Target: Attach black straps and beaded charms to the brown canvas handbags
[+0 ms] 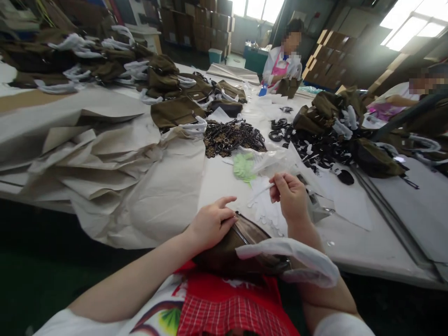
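An olive-brown handbag with a metal zipper rests against my front at the table's edge. Its handle is wrapped in white paper or foam and sticks out to the right. My left hand grips the bag's top edge by the end of the zipper, index finger stretched out. Above the table, my right hand pinches a thin white strip between thumb and fingers. Loose white tags lie scattered beneath that hand. A bundle of light green pieces in clear plastic is just beyond it.
Crumpled grey-beige paper spreads over the left side. Ahead lies a heap of chains and straps; black straps pile up on the right. More olive bags are stacked behind. A co-worker stands across the table, another person at far right.
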Action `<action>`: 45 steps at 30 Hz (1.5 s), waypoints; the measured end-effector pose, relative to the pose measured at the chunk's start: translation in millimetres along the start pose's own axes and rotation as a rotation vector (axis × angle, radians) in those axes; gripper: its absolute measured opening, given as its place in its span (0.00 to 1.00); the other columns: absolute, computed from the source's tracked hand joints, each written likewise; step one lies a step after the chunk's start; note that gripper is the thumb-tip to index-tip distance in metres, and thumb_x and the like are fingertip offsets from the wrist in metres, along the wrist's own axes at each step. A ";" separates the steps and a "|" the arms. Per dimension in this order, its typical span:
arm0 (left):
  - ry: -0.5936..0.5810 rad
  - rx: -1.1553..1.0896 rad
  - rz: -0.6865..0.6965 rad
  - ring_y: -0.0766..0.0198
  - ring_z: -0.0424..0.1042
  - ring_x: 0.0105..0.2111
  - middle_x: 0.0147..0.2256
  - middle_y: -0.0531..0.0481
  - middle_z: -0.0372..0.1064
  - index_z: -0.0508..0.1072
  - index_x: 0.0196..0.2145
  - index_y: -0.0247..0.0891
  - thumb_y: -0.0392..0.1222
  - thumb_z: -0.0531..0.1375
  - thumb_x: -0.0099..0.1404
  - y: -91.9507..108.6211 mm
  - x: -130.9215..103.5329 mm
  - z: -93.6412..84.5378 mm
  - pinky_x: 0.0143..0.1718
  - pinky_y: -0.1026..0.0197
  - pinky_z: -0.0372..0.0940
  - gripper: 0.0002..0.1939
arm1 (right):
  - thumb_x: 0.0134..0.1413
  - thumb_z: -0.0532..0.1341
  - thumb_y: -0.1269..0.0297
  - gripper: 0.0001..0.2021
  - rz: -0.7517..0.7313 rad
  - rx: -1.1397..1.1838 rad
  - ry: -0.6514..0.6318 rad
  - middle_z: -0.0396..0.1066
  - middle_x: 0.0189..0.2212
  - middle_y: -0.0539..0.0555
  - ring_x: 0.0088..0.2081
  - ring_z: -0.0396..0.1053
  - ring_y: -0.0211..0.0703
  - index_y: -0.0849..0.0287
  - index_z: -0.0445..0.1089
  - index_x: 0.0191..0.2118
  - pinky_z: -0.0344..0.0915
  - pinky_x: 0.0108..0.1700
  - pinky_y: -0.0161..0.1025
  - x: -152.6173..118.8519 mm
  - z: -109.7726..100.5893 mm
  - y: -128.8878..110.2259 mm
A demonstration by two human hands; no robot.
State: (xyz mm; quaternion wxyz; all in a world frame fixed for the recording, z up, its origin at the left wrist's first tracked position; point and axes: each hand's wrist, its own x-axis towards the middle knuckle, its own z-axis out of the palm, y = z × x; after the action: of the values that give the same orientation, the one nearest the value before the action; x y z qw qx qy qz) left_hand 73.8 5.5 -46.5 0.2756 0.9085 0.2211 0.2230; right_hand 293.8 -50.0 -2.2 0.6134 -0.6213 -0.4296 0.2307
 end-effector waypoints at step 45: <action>0.050 -0.156 -0.082 0.63 0.75 0.38 0.39 0.51 0.78 0.78 0.31 0.39 0.40 0.56 0.68 2.9 -21.8 -0.7 0.44 0.62 0.68 0.12 | 0.50 0.64 0.58 0.15 0.327 -0.924 0.321 0.74 0.27 0.60 0.29 0.73 0.48 0.66 0.71 0.37 0.66 0.32 0.42 65.8 -74.0 35.4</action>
State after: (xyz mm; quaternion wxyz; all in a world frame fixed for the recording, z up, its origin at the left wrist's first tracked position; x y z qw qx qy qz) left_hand 56.8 -7.9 -50.4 0.3490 0.8687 0.2466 0.2506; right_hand 397.4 -33.7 -9.9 0.2890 -0.9141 -0.2843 0.0113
